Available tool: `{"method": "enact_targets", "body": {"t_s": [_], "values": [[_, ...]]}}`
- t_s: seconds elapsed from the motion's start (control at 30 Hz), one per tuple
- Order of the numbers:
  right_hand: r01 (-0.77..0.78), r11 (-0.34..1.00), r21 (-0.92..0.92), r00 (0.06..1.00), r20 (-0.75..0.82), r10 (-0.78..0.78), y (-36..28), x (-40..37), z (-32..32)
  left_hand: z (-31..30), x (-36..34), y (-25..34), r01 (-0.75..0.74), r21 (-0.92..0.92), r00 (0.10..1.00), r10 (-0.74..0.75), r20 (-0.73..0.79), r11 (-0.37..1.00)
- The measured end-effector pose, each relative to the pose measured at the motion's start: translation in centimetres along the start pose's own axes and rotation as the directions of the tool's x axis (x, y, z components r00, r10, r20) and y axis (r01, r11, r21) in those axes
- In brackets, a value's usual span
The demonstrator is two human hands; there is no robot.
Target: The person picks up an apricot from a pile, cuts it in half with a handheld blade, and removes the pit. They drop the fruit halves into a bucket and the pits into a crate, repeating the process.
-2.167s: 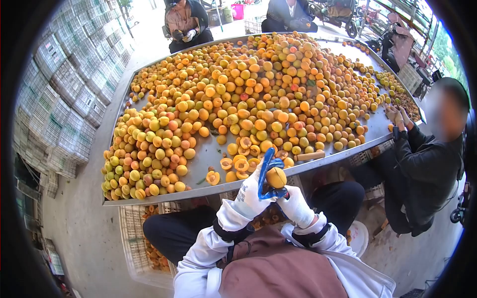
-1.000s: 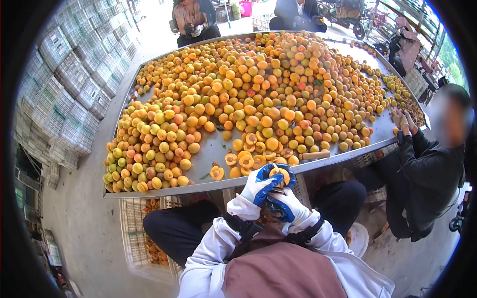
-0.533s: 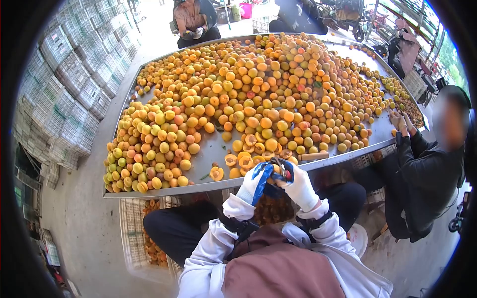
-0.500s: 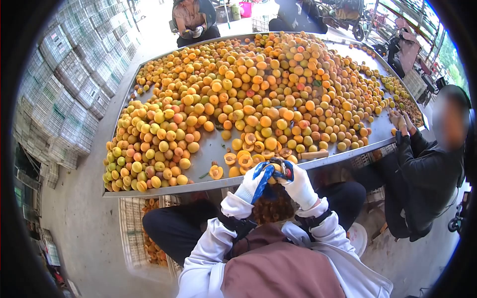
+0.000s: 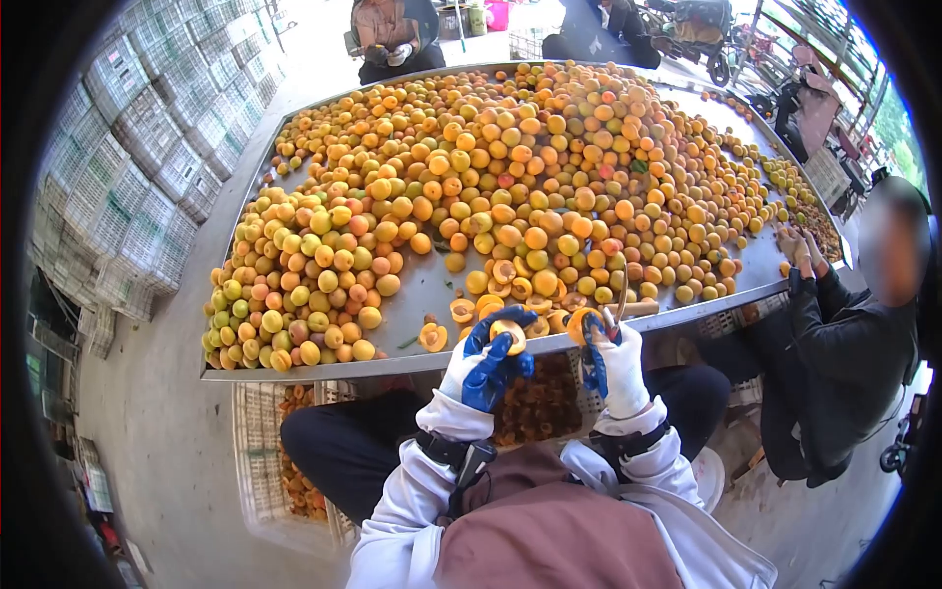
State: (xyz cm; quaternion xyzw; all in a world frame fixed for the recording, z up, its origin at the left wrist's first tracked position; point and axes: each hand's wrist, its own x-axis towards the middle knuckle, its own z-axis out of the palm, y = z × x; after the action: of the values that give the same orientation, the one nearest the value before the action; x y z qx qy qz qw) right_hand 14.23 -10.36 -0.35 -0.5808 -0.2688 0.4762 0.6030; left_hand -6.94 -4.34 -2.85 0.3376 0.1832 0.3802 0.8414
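Observation:
My left hand (image 5: 485, 363), in a white glove with a blue palm, holds an apricot half (image 5: 507, 334) with its cut face up. My right hand (image 5: 615, 365), gloved alike, grips another apricot half (image 5: 577, 327) and a small knife (image 5: 623, 283) whose thin, curved blade points up; its handle is mostly hidden. The hands are apart, at the near edge of a metal table (image 5: 412, 309) heaped with whole apricots (image 5: 549, 147). Several cut apricot halves (image 5: 462, 310) lie on the table just beyond my left hand.
A wooden stick (image 5: 636, 308) lies by the table's edge. Below are a crate of dark orange pieces (image 5: 538, 407) between my knees and a white crate (image 5: 260, 452) to the left. Crates (image 5: 128, 187) are stacked far left. A co-worker (image 5: 849, 324) sits at the right; two people sit opposite.
My hands were together around an apricot; now they are apart, each with a half. The knife blade has come into sight, pointing up from my right hand. The view has shifted slightly.

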Motion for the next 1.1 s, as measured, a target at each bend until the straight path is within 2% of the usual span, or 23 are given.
{"method": "enact_targets", "body": {"t_s": [0.07, 0.17, 0.23, 0.27, 0.33, 0.37, 0.4, 0.47, 0.53, 0.6, 0.63, 0.67, 0.73, 0.77, 0.8, 0.83, 0.87, 0.9, 0.97, 1.0, 1.03, 1.07, 1.1], "values": [[0.152, 0.969, -0.192, 0.988, -0.003, -0.155, -0.4, 1.0, 0.3, 1.2, 0.2, 0.4, -0.123, -0.1, 0.982, 0.107, -0.154, 0.987], [0.129, 0.953, -0.274, 0.992, 0.041, -0.122, 0.5, 3.9, 0.6, 0.5, 0.3, 0.8, -0.117, -0.145, 0.989, 0.101, -0.112, 0.983], [0.492, 0.712, -0.501, 0.855, 0.127, -0.502, 0.9, 5.2, 1.3, 0.4, 0.6, 1.3, -0.054, -0.245, 0.998, 0.044, -0.048, 0.968], [0.624, 0.602, -0.499, 0.753, 0.174, -0.635, 1.9, 6.8, 0.8, 0.5, 0.9, 1.4, -0.063, -0.243, 0.997, 0.051, -0.055, 0.968], [0.25, 0.952, -0.174, 0.968, 0.045, -0.246, -3.1, 3.6, 2.4, 1.2, 1.2, 1.5, -0.021, -0.38, 0.999, 0.001, -0.052, 0.925], [0.185, 0.98, 0.071, 0.977, 0.094, -0.191, -3.9, 2.8, 2.7, 1.4, 1.3, 1.5, -0.005, -0.379, 0.999, -0.015, -0.05, 0.925], [0.134, 0.952, 0.276, 0.982, 0.092, -0.165, -5.2, 2.2, 4.0, 1.7, 1.7, 1.2, 0.0, -0.387, 0.998, -0.023, -0.054, 0.922], [0.126, 0.892, 0.434, 0.969, 0.14, -0.205, -6.2, 1.5, 5.0, 2.2, 2.4, 0.3, 0.014, -0.426, 0.993, -0.061, -0.098, 0.905], [-0.004, 0.793, 0.609, 0.965, 0.21, -0.156, -6.0, 1.4, 5.3, 2.8, 2.6, -0.6, 0.043, -0.324, 0.987, -0.09, -0.131, 0.945], [0.096, 0.745, 0.66, 0.964, 0.125, -0.236, -5.0, 1.8, 5.7, 2.4, 3.0, -2.5, 0.005, -0.221, 0.98, -0.049, -0.193, 0.975], [0.157, 0.739, 0.655, 0.951, 0.1, -0.292, -4.4, 2.0, 5.7, 1.8, 3.3, -3.0, 0.101, -0.406, 0.983, -0.154, -0.1, 0.908], [0.157, 0.739, 0.655, 0.954, 0.094, -0.285, -4.2, 2.1, 5.6, 1.5, 3.3, -3.7, 0.109, -0.408, 0.981, -0.163, -0.102, 0.906], [0.212, 0.717, 0.664, 0.915, 0.122, -0.384, -3.9, 2.1, 5.4, 2.5, 2.8, -4.0, -0.017, -0.056, 0.977, 0.004, -0.214, 0.998], [0.243, 0.718, 0.652, 0.91, 0.103, -0.402, -3.9, 2.1, 5.3, 3.5, 1.7, -4.5, -0.191, 0.534, 0.949, 0.294, -0.114, 0.824], [0.244, 0.716, 0.654, 0.911, 0.098, -0.401, -3.9, 2.1, 5.1, 3.6, 2.0, -4.1, -0.187, 0.536, 0.951, 0.289, -0.113, 0.823], [0.258, 0.726, 0.638, 0.92, 0.067, -0.386, -4.1, 2.1, 4.8, 3.5, 2.6, -3.6, -0.069, 0.179, 0.974, 0.104, -0.199, 0.981], [0.27, 0.736, 0.621, 0.928, 0.035, -0.37, -4.2, 2.0, 4.5, 3.5, 3.1, -3.0, 0.059, -0.209, 0.972, -0.104, -0.21, 0.976], [0.277, 0.741, 0.612, 0.928, 0.03, -0.371, -4.2, 2.0, 3.9, 3.7, 3.1, -1.9, 0.067, -0.21, 0.971, -0.112, -0.21, 0.975], [0.317, 0.814, 0.487, 0.926, 0.026, -0.376, -4.0, 1.8, 2.3, 4.3, 2.9, 0.7, 0.09, 0.226, 0.978, -0.044, -0.204, 0.97], [0.301, 0.817, 0.492, 0.926, 0.053, -0.374, -4.2, 1.5, 1.6, 3.8, 3.6, 0.5, 0.097, 0.23, 0.977, -0.049, -0.206, 0.968], [0.296, 0.828, 0.477, 0.935, 0.03, -0.352, -4.1, 1.4, 1.0, 2.8, 4.4, 0.1, 0.02, 0.453, 0.959, 0.111, -0.261, 0.891], [0.288, 0.839, 0.462, 0.945, 0.006, -0.328, -3.8, 1.3, 0.3, 1.7, 5.3, -0.4, -0.03, 0.655, 0.922, 0.274, -0.275, 0.755], [0.255, 0.844, 0.472, 0.96, -0.023, -0.278, -2.9, 1.6, -0.5, 1.3, 6.0, 0.1, -0.187, 0.961, 0.844, 0.533, 0.05, 0.205]]}}
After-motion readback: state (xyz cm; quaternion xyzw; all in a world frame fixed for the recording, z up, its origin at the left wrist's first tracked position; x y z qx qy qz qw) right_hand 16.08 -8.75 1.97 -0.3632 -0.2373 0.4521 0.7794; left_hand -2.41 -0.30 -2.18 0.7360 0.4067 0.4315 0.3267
